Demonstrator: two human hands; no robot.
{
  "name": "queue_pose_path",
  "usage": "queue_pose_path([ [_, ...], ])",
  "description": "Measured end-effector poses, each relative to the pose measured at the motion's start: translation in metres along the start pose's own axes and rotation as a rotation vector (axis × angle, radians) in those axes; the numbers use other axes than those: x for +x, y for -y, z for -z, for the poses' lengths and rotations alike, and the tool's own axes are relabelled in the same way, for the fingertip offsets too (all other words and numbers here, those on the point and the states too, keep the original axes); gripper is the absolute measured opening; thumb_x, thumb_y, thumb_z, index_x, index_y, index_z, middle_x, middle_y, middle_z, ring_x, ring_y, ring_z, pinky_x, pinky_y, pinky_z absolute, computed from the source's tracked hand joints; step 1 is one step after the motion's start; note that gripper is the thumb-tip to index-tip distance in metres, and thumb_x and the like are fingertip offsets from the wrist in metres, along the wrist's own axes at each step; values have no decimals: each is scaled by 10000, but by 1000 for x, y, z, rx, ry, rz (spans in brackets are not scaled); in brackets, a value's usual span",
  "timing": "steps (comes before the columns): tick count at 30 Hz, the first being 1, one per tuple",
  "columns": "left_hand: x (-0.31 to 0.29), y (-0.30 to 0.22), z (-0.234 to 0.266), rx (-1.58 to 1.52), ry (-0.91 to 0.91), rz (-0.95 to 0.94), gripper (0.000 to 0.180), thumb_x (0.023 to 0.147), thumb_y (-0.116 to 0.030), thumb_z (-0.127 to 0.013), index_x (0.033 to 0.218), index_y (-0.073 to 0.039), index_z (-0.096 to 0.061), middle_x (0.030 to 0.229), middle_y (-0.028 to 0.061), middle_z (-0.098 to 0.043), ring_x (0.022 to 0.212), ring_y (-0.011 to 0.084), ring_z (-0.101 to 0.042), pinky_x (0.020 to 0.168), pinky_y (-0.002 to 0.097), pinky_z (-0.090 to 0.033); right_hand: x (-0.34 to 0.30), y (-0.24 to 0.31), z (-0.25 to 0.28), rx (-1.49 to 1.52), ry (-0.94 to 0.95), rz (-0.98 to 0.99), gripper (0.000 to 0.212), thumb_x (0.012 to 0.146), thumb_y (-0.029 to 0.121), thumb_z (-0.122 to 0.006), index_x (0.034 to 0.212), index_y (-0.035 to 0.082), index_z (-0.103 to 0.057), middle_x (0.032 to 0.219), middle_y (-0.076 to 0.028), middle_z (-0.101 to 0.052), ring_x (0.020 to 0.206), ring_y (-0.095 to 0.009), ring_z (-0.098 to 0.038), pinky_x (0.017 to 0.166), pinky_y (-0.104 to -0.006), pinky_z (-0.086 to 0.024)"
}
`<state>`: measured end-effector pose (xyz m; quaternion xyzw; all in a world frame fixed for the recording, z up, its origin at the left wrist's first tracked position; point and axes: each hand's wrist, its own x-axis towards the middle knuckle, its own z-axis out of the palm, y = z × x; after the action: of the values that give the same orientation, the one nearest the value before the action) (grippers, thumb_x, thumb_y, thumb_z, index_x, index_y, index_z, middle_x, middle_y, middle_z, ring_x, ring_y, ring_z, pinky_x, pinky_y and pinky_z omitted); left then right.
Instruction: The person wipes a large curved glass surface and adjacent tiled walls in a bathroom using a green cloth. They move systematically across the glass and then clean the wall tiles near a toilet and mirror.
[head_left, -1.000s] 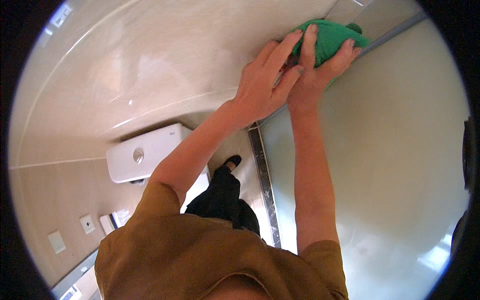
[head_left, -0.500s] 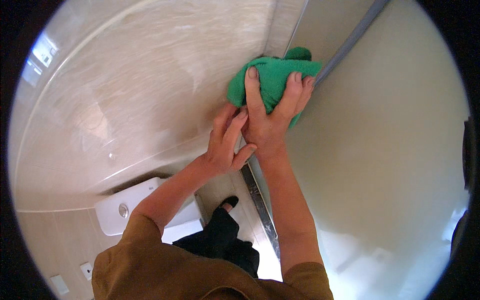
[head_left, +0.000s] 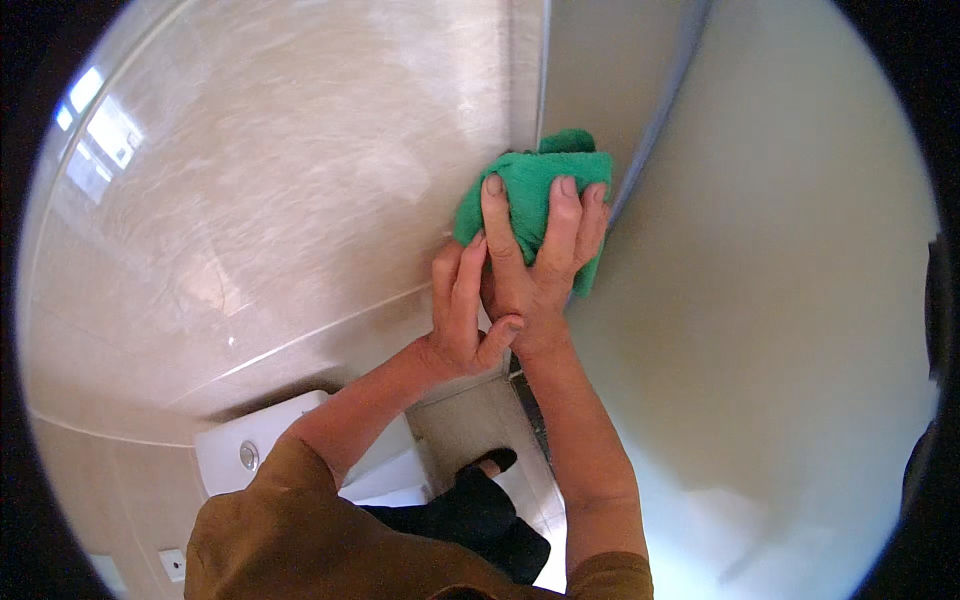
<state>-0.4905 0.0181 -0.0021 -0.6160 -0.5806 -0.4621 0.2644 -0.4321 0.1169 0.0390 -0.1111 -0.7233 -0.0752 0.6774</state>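
Note:
A folded green cloth (head_left: pixel 530 175) is pressed into the corner where the marbled tile wall (head_left: pixel 300 150) meets a metal strip (head_left: pixel 543 90) and the frosted panel (head_left: pixel 750 250). My right hand (head_left: pixel 530 265) lies over the cloth with its fingers spread, holding it against that corner. Close beside its wrist is my left hand (head_left: pixel 465 310), fingers stretched upward and thumb against the right hand. Its fingertips reach the cloth's lower left edge, near the wall. Part of the cloth under my right palm is hidden.
A grey bar (head_left: pixel 660 120) runs along the panel, right of the cloth. Below my left forearm stands a white toilet tank (head_left: pixel 250 455) with a round button. A wall socket (head_left: pixel 172 565) is at the lower left. My shoe (head_left: pixel 497 460) rests on the tiled floor.
Both hands and the cloth sit lower in the picture, still together. The view has shifted too, with the metal strip and grey bar further left. My right hand keeps hold of the cloth.

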Motion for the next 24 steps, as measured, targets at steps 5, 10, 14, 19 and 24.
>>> queue_pose_path([
  [5,-7,-1,-4,-7,-22,21,897,997,-517,-521,1486,173,-221,1405,292,-372,1180,358,-399,1035,479,-350,-11,3,-6,40,-42,-26,402,907,260,-667,1309,264,-689,1544,-112,-413,1434,-430,-351,1153,-633,-269],
  [10,-12,4,0,-65,-20,21,864,993,-441,-564,1494,167,-208,1367,275,-389,1171,347,-420,1033,454,-371,-21,7,-13,36,-49,-29,424,908,262,-660,1332,262,-669,1552,-108,-411,1429,-423,-365,1148,-622,-279],
  [14,5,-5,-1,-89,2,43,807,992,-329,-585,1528,117,-180,1361,239,-373,1247,350,-462,1066,443,-404,-18,-2,-14,29,-73,-47,426,913,270,-654,1340,278,-656,1555,-117,-406,1424,-424,-369,1142,-614,-289],
  [19,9,-5,-4,-152,-43,51,737,964,-193,-612,1525,91,-225,1317,231,-414,1195,339,-520,1012,431,-480,-18,-2,-17,31,-106,-70,446,916,276,-656,1358,324,-631,1560,-135,-389,1424,-437,-366,1142,-608,-296],
  [24,15,-6,-6,-191,-73,45,703,959,-182,-621,1513,67,-267,1296,220,-429,1161,327,-523,997,428,-473,-16,-3,-12,22,-39,-96,501,896,263,-683,1384,350,-606,1568,-153,-370,1406,-462,-382,1124,-613,-319],
])
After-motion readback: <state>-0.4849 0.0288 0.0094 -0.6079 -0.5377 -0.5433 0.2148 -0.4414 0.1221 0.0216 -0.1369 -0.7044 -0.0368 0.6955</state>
